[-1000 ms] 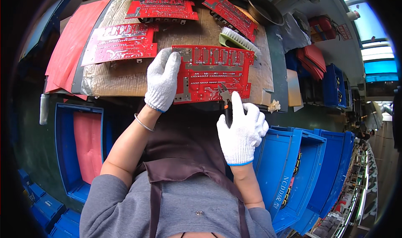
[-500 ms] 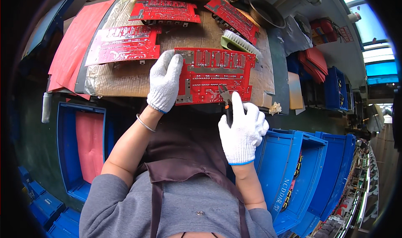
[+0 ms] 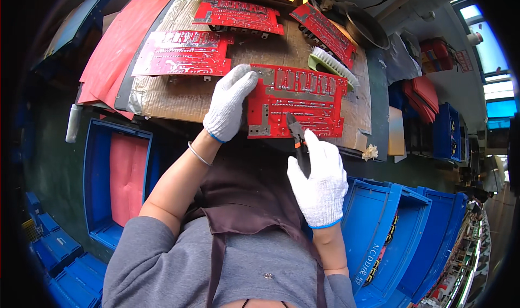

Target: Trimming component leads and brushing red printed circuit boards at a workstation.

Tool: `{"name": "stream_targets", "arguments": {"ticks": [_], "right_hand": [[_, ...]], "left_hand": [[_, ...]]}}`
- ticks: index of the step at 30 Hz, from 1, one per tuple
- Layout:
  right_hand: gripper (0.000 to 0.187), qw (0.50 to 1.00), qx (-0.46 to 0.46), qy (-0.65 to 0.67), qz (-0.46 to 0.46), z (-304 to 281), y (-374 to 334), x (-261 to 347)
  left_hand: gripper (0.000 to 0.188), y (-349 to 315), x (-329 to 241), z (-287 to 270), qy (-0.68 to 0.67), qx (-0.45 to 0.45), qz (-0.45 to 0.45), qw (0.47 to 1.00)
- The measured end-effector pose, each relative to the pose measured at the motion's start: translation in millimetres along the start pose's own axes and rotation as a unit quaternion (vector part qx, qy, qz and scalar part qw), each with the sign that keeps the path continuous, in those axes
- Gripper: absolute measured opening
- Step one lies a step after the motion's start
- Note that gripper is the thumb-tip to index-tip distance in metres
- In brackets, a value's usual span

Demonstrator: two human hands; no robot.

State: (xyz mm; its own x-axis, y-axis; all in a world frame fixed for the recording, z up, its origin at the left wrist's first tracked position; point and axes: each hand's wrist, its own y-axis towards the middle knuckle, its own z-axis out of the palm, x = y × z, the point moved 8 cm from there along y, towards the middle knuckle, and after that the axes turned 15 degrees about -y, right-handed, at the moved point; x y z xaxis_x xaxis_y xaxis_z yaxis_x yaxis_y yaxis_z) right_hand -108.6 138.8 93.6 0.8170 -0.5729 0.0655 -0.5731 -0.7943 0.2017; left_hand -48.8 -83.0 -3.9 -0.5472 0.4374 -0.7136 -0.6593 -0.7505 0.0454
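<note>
My gloved left hand (image 3: 231,103) grips the left edge of a red circuit board (image 3: 306,103), which is tilted up at the table's front edge with its soldered side facing me. Wrapped in a white glove too, my right hand (image 3: 320,180) is closed around a pair of side cutters (image 3: 297,134) with black and orange handles. The cutters' jaws rest at or just over the lower middle of the board; whether they touch it I cannot tell. Behind the board lies a green brush (image 3: 331,65) with white bristles.
More red circuit boards (image 3: 184,54) lie on the cardboard-covered table (image 3: 168,103). A round dark pan (image 3: 368,29) stands at the back right. Blue crates stand on both sides, the left crate (image 3: 93,183) holding a pink sheet (image 3: 128,172) and the right crate (image 3: 374,221) holding parts.
The view has shifted, so the scene sits further right. The cutters' jaws have moved left across the held board, and the right hand has turned slightly.
</note>
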Motion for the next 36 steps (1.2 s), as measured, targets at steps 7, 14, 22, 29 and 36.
{"name": "stream_targets", "arguments": {"ticks": [7,14,22,29,36], "right_hand": [[0.054,0.998,0.043,-0.022,-0.027,7,14,33],[0.053,0.999,0.04,-0.015,-0.011,5,13,29],[0.056,0.995,0.042,-0.039,-0.076,12,19,46],[0.055,0.997,-0.004,-0.036,-0.069,9,25,37],[0.056,0.993,-0.035,-0.062,-0.098,8,35,29]], "left_hand": [[0.022,-3,3,-5,-0.047,-0.026,-0.009,0.999],[0.026,-1,5,-2,-0.058,0.011,-0.017,0.998],[0.035,2,9,-8,-0.096,0.023,-0.033,0.995],[0.038,-1,11,-9,-0.072,-0.007,-0.023,0.997],[0.037,-1,9,-11,-0.046,-0.021,-0.015,0.999]]}}
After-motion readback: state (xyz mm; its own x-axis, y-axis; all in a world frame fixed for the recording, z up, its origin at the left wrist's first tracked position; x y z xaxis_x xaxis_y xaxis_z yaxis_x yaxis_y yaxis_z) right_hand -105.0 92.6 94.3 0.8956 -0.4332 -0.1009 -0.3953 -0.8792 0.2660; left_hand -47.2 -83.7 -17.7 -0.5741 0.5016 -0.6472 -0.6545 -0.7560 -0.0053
